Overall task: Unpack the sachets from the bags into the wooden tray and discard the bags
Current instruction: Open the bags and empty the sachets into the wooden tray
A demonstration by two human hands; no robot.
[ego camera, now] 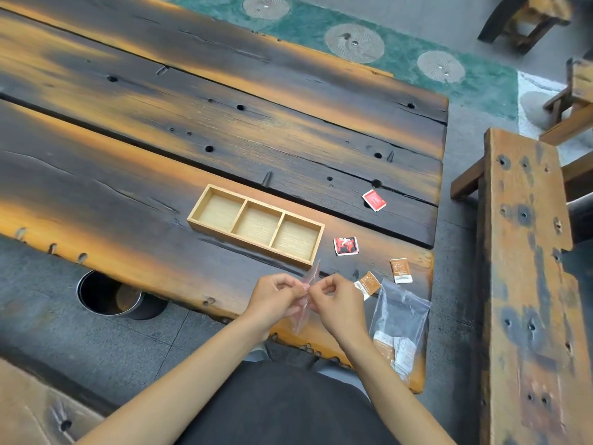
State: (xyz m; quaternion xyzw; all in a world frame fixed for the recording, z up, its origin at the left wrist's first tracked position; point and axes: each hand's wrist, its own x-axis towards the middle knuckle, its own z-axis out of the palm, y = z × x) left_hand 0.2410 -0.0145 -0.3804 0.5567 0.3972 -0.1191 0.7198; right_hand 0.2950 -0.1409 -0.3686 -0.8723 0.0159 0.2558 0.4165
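Centrally, clear bag [309,277] pinched between left hand [276,295], right hand [337,300]

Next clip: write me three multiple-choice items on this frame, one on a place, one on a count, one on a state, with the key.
1. Where does the black metal bin stand?
A. On the bench
B. On the floor, left of the hands
C. On the tabletop

2. How many compartments has the light wooden tray?
A. Two
B. Three
C. Four

3. What state is the tray in?
A. Empty
B. Half filled
C. Full

Key: 1 B, it shows below the table edge. 2 B, two dividers make three cells. 3 A, the loose red and brown sachets lie on the dark plank table, while the left hand and right hand pinch a small clear plastic bag.
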